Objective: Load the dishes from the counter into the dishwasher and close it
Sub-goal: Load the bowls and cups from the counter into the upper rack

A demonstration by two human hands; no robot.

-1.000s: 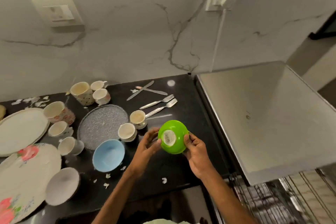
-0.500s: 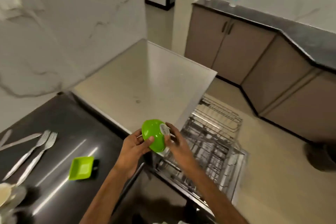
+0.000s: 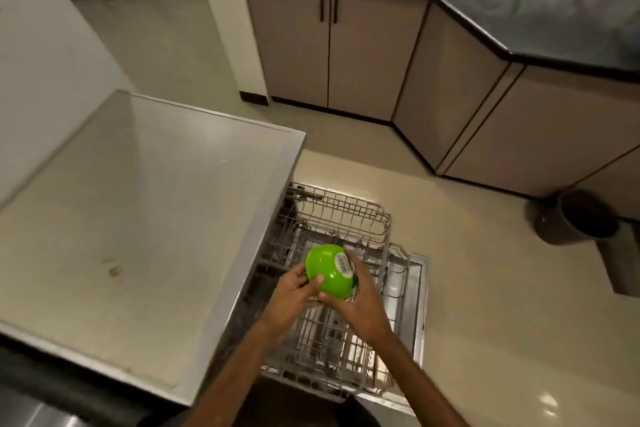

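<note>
Pale tiled floor (image 3: 485, 270) runs round everything in this kitchen. Farthest left, the broad flat grey-beige dishwasher top (image 3: 138, 218) takes up most of that side. Just off its right edge comes the person's left hand (image 3: 294, 291), thumb laid over the near flank of the round lime-green plastic bowl (image 3: 325, 279) and fingers tucked under it, so it is grasping the bowl. The bowl is carried in the air, tipped with its base and a white barcode sticker (image 3: 344, 265) turned up and its mouth facing down and away. The right hand (image 3: 365, 300) wraps the opposite flank, fingers curved over the far side; it grips the bowl too. Both hands are equally near, one to each side, with the bowl between them.

What matters for the set-down, I'd judge: the bowl hangs straight above the grey wire lower rack (image 3: 329, 357), pulled out over the open steel dishwasher door (image 3: 417, 305), and just in front of the grey wire upper rack (image 3: 346, 211). Being round, it has no long axis to line up; only the downward mouth counts, and lowering is all that's left.

Counting: one bowl, two hands, two racks, and no dishes that I can make out in either. Further right, taupe cabinets (image 3: 346, 55) under a dark counter (image 3: 485, 0), and one dark round bin (image 3: 585, 218).
</note>
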